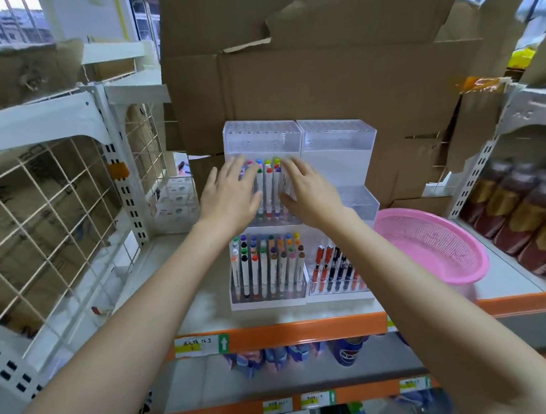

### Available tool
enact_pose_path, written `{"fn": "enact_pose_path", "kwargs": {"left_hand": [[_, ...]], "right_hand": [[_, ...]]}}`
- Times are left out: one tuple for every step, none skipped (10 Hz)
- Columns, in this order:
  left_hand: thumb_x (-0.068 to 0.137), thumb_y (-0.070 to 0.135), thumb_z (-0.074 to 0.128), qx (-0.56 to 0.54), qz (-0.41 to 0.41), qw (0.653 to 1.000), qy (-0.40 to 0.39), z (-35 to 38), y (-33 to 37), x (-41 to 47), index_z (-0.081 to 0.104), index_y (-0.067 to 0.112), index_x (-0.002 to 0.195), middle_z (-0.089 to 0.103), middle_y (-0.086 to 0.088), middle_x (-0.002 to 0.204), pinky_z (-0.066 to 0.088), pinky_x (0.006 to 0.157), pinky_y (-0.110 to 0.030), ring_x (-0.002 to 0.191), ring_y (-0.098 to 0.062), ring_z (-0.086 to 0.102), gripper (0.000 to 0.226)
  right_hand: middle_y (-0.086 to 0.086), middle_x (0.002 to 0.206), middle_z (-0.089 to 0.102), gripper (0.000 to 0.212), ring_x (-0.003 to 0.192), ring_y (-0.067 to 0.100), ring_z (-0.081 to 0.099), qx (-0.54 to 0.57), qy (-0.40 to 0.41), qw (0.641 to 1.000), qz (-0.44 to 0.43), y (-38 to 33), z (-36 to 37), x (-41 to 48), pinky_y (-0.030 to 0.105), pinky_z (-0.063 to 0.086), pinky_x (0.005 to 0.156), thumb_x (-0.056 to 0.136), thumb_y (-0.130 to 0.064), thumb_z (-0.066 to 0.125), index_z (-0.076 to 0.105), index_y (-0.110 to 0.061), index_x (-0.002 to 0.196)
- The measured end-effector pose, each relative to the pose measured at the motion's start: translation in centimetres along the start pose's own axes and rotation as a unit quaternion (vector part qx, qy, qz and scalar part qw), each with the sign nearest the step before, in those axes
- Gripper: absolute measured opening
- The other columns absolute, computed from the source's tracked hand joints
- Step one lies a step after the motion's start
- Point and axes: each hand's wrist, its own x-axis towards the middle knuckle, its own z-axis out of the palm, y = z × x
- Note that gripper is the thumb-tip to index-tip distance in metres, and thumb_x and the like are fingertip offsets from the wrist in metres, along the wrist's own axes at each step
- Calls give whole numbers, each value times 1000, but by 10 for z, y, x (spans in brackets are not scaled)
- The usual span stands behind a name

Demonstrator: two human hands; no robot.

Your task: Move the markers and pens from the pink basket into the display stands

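**basket looks empty, both hands at the middle row**

the pink basket [466, 275] sits on the shelf [275, 332] at three o'clock from the stands. its mesh shows nothing inside, so i judge the moving to be done or all but done.

in the left stand [261, 136] the front-row markers [266, 266] at six o'clock fill their holes. the middle-row markers [269, 187] are a smaller batch, standing upright. the top tier at twelve o'clock is bare. in the right stand [338, 136] only the front row carries pens [335, 267], red and black, and its upper tiers are unfilled.

the left hand [231, 193] is at the nine o'clock side of the middle row and the right hand [309, 191] at the three o'clock side. both are released, with fingers spread and straight, grasping nothing. the fingertips are blurred, so i cannot tell whether they touch the caps. what is left looks like straightening that row.

torn cardboard [320, 72] rises close behind the stands at twelve o'clock. a wire rack [36, 209] stands at nine o'clock, and bottles [527, 219] sit beyond the basket at three o'clock. the forearms pass over the front rows, so a low wrist could knock those caps.
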Motion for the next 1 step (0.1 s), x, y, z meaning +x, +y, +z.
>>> {"fn": "enact_pose_path", "kwargs": {"left_hand": [[97, 40, 43, 11, 19, 1000, -15, 1, 11, -16, 22, 22, 150, 15, -5, 158, 8, 117, -42, 146, -20, 9, 60]], "right_hand": [[7, 156, 26, 69, 139, 28, 31, 9, -2, 1000, 25, 0, -3, -18, 40, 38, 105, 93, -33, 57, 22, -17, 151]]}}
